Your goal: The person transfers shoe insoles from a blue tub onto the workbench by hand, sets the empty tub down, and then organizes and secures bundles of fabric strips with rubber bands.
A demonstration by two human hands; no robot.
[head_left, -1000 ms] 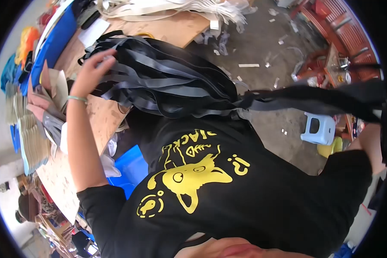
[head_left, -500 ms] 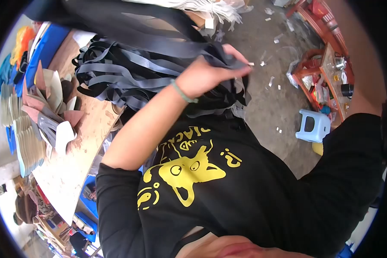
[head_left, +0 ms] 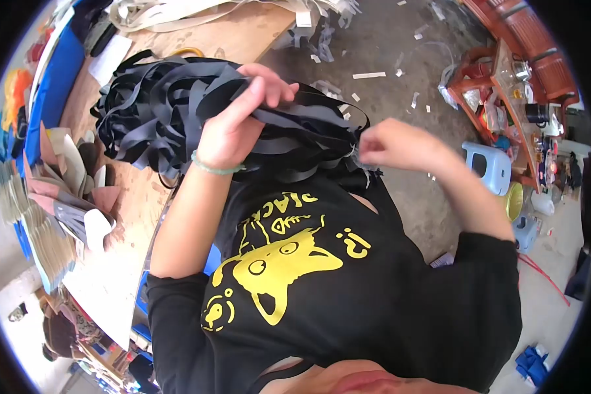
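Note:
A thick bundle of black straps (head_left: 157,108) lies across the table's edge and over my lap, its loops gathered on the left. My left hand (head_left: 240,121), with a pale green bracelet (head_left: 217,169), is raised over the bundle's middle. Its thumb stands away from the loosely bent fingers, and a strap loop lies beside the thumb. My right hand (head_left: 391,144) is closed at the bundle's right end, fingertips pinched together beside a wisp of clear plastic (head_left: 354,154). What lies between those fingertips is hidden.
On the wooden table (head_left: 138,177) lie stacked cut pieces (head_left: 39,230) and loose grey and pink pieces (head_left: 72,187). White straps (head_left: 177,16) lie at the back. A blue stool (head_left: 489,167) and a cluttered wooden stand (head_left: 505,98) are at right; scraps litter the floor (head_left: 400,72).
My left hand has moved left and let go of the straps stretched across the view. My right hand has come in from the far right to the bundle's end.

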